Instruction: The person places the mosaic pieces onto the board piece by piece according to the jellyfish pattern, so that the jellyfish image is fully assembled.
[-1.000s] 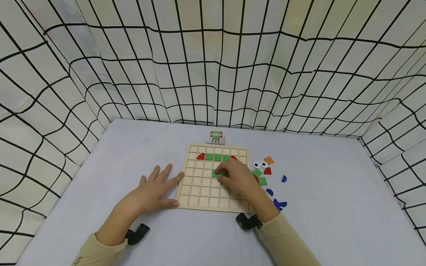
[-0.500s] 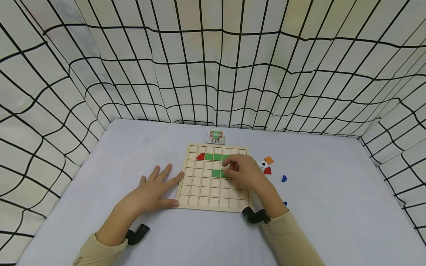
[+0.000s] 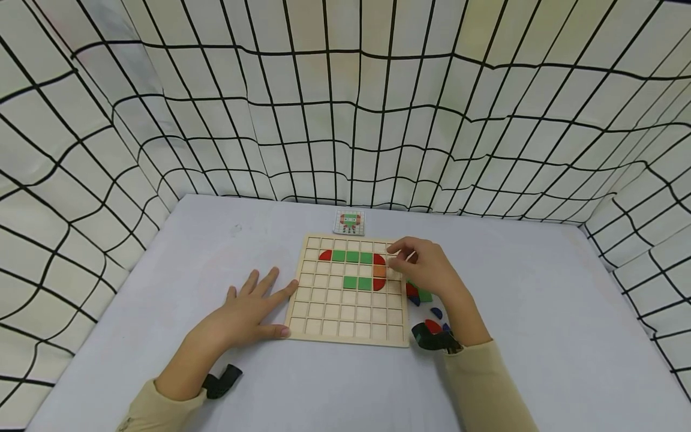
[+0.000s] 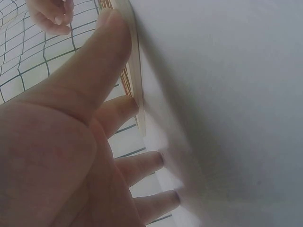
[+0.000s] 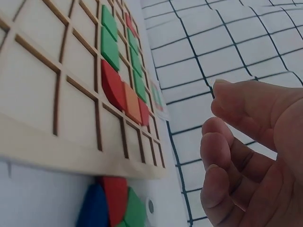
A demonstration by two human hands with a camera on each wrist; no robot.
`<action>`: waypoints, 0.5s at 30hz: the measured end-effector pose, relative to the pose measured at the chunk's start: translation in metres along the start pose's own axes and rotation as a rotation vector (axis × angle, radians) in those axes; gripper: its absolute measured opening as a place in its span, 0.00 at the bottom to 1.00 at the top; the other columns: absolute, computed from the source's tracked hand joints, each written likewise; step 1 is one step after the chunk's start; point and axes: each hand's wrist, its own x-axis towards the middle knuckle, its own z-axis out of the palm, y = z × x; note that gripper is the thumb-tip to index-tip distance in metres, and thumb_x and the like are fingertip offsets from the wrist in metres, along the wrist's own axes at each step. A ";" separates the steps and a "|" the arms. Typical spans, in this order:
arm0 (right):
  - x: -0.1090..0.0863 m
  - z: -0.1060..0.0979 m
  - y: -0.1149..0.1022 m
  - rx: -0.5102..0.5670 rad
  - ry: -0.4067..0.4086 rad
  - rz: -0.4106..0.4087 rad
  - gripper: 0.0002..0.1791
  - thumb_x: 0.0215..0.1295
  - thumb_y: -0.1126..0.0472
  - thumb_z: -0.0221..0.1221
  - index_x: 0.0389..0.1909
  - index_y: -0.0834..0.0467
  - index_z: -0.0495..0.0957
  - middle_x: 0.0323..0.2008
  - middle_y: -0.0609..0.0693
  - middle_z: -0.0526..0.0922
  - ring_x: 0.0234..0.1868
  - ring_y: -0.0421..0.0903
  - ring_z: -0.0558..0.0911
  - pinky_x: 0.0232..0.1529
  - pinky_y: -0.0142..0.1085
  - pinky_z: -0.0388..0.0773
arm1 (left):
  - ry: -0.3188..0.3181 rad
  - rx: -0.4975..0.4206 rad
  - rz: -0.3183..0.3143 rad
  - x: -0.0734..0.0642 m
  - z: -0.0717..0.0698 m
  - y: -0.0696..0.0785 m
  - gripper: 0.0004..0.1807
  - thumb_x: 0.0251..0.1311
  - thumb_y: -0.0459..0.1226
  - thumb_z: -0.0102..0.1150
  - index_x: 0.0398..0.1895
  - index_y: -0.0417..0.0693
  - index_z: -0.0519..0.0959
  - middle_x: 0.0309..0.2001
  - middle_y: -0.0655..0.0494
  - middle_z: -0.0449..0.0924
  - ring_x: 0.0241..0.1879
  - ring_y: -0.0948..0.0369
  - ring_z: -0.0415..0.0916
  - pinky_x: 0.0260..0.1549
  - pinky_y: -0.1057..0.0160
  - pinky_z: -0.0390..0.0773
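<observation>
A wooden grid board (image 3: 324, 329) lies on the white table. Its upper row bears a red quarter-round tile (image 3: 326, 255), several green square tiles (image 3: 352, 257) and another red tile at the right. Below that right end sit an orange square tile (image 3: 379, 271) and a red rounded tile (image 3: 379, 284), with two green squares beside the latter. My left hand (image 3: 251, 312) lies spread, thumb and index finger touching the board's left edge. My right hand (image 3: 423, 267) hovers over the board's upper right edge, fingers bent and thumb apart; the right wrist view shows nothing between them.
A small picture card (image 3: 349, 222) lies behind the board. Loose red, green and blue pieces (image 3: 425, 296) lie right of the board, partly hidden by my right hand and wrist. A white eye piece (image 5: 150, 205) shows there too. Black netting (image 3: 351, 144) surrounds the table.
My right hand has moved right from the board's middle to its right edge, uncovering the orange tile and the red tiles at the right. My left hand has stayed in place.
</observation>
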 end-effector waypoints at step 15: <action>-0.004 -0.028 0.026 0.109 -0.008 0.077 0.20 0.71 0.49 0.59 0.57 0.55 0.79 0.43 0.58 0.83 0.38 0.55 0.82 0.35 0.46 0.82 | -0.002 0.006 0.003 0.000 0.000 0.000 0.49 0.55 0.61 0.64 0.79 0.61 0.57 0.79 0.36 0.44 0.75 0.28 0.37 0.58 0.18 0.45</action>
